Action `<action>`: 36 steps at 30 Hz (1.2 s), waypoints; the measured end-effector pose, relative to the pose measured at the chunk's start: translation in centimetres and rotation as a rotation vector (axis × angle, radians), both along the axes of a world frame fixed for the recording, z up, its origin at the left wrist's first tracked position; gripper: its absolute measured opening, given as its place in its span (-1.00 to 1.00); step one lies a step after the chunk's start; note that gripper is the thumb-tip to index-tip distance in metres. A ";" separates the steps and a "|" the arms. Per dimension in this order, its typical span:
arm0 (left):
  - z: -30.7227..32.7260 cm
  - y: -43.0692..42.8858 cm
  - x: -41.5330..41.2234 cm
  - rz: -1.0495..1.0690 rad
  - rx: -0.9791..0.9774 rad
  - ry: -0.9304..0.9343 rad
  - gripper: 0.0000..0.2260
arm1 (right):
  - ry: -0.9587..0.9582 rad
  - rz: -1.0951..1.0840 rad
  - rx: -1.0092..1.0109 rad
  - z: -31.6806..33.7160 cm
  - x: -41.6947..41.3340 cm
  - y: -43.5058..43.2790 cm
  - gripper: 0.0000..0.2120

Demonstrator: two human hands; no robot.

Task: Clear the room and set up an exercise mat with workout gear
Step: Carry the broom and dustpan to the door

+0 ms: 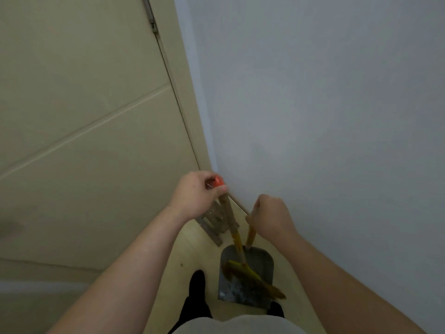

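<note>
Where we look: down into a room corner, lower centre of the frame.
Left hand (195, 196): closed around the top of the broom handle (231, 221), with the thumb lying across it just below the orange end cap (218, 181).
Right hand (272, 218): seen from the back, fingers curled into a fist around the top of the dustpan handle (251, 233), which emerges below the fist.
Broom: the handle slopes from the left hand down and to the right; the yellow bristles (252, 277) lie across the dustpan tray.
Dustpan (257, 261): a grey tray at bottom centre, just right of the near foot. We see pale specks on its lower part. We cannot tell whether it touches the floor.
Handle relation: the two handles run near each other and converge at the upper edge of the tray.
Door (84, 116): a beige panel that fills the left half of the frame, with a hinge (151, 18) at the top centre.
Wall (325, 104): a plain grey-white surface that fills the right half and meets the door frame at the corner.
Floor (190, 247): a pale wood-tone strip between door and wall.
Grey slatted piece (212, 229): it lies on the floor below the left hand, partly behind the broom handle; we cannot identify it.
Feet: a black-socked foot (197, 283) stands left of the tray.
</note>
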State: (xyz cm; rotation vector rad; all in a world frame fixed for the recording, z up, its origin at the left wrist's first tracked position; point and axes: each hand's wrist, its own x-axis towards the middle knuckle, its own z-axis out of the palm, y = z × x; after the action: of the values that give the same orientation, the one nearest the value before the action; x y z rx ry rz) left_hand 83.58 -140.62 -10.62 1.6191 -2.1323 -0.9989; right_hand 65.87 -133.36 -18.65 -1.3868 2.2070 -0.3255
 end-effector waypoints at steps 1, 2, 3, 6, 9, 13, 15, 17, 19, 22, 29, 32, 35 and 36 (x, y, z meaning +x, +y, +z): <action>-0.4 -1.4 -0.1 -0.046 0.003 0.001 -0.79 | 0.014 -0.033 0.022 -0.4 0.1 -0.6 -0.79; -0.8 -2.8 -0.2 -0.093 0.014 0.004 -0.82 | 0.021 -0.068 0.052 -0.7 0.3 -1.1 -0.79; -1.1 -3.9 -0.3 -0.146 0.026 0.013 -0.84 | 0.027 -0.101 0.073 -0.7 0.3 -1.4 -0.79; -1.7 -6.7 -0.5 -0.350 0.036 0.018 -0.86 | 0.030 -0.208 0.122 -1.3 0.6 -1.7 -0.81; -2.4 -9.1 -1.5 -0.475 0.009 0.035 -0.85 | 0.023 -0.326 0.131 -1.6 1.0 -1.4 -0.82; -3.0 -10.9 -3.7 -0.568 0.000 0.032 -0.84 | 0.044 -0.426 0.115 -2.1 1.5 -1.4 -0.80; -2.8 -11.3 -5.0 -0.603 -0.007 0.014 -0.86 | 0.039 -0.459 0.108 -2.4 1.3 -1.6 -0.78; -2.7 -11.5 -6.2 -0.629 -0.024 -0.028 -0.86 | 0.009 -0.498 0.097 -2.9 0.7 -1.6 -0.78; -2.8 -11.5 -6.9 -0.646 -0.042 -0.080 -0.84 | -0.046 -0.545 0.087 -3.7 0.2 -1.5 -0.79; -3.8 -11.5 -7.8 -0.667 -0.052 -0.161 -0.79 | -0.101 -0.584 0.098 -5.3 -0.6 -1.6 -0.79; -4.4 -12.4 -9.8 -0.668 -0.041 -0.191 -0.79 | -0.097 -0.594 0.132 -6.1 -1.3 -2.0 -0.83; -5.2 -13.6 -10.6 -0.714 -0.048 -0.200 -0.76 | -0.109 -0.644 0.110 -6.6 -1.3 -2.9 -0.82; -5.8 -15.0 -11.2 -0.772 -0.062 -0.205 -0.74 | -0.116 -0.696 0.117 -6.7 -1.3 -4.1 -0.79; -5.9 -15.4 -11.3 -0.791 -0.066 -0.195 -0.75 | -0.111 -0.719 0.115 -6.8 -1.2 -4.4 -0.79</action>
State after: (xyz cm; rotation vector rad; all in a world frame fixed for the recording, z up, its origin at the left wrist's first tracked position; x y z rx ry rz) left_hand 72.26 -156.01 -16.52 0.8440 -2.9902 -0.9615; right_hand 64.69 -137.80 -25.44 -0.4586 2.5095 -0.4942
